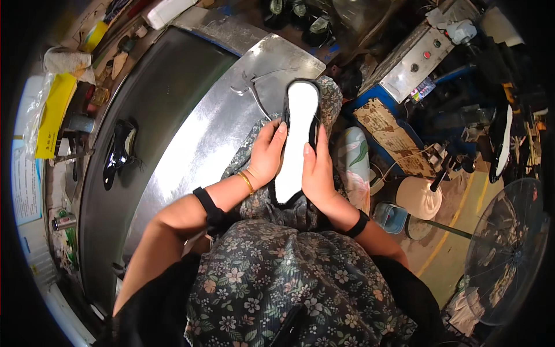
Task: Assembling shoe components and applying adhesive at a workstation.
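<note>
Shiny metal worktop (185, 141) lies at nine o'clock; a floral apron (277, 277) at six. Between them and beyond, a shoe (302, 113) runs twelve to six o'clock: at three from the left hand (267, 155), nine from the right hand (317, 176), equally near. Half-curled fingers clasp its sides. White underside faces up, black-edged, narrow-waisted.

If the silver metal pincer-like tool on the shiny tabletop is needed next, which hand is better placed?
Probably the left hand: though both hold the black shoe with a white sole, it is nearer the tool; the right hand is beyond the shoe.
</note>
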The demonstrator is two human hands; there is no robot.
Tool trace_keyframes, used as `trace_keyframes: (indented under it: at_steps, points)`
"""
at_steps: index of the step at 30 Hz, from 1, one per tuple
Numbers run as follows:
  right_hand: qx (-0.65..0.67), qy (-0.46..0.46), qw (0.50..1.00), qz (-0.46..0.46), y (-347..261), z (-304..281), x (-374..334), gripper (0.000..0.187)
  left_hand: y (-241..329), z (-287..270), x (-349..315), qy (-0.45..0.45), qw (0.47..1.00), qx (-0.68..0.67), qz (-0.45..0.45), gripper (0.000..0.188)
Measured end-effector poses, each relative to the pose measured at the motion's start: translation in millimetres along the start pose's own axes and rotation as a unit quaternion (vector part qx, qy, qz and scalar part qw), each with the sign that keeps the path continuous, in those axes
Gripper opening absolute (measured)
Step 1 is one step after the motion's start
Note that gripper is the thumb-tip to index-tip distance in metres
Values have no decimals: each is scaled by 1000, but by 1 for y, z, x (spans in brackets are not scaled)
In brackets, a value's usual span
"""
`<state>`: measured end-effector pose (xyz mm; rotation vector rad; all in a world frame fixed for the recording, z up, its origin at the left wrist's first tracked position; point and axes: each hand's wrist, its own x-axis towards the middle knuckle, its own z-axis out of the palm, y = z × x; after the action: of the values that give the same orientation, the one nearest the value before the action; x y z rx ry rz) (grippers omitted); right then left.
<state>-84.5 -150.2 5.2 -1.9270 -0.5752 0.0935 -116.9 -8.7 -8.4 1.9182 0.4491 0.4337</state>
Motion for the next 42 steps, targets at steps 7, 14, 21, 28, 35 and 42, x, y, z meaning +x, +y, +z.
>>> trace_keyframes:
  at_steps: [7, 14, 21, 28, 35, 42]
  points:
    - [258, -110, 893, 353, 44, -64, 86, 66, 45, -5, 80, -151, 829, -380, -382, 63]
    - [-352, -127, 927, 16, 7, -8, 159, 39, 20, 22, 123, -156, 937, 290, 115, 42]
    - [396, -172, 857, 281, 15, -6, 150, 46, 6, -11, 19, -169, 985, -44, 17, 63]
    - [487, -108, 847, 182, -19, -3, 129, 64, 27, -54, -10, -269, 859, -371, -229, 86]
    - [269, -237, 865, 352, 0, -46, -31, 33, 35, -42, -12, -150, 832, -435, -309, 63]
    - [123, -220, 929, 270, 8, -37, -38, 32, 42, -19, -20, -121, 870, -382, -286, 92]
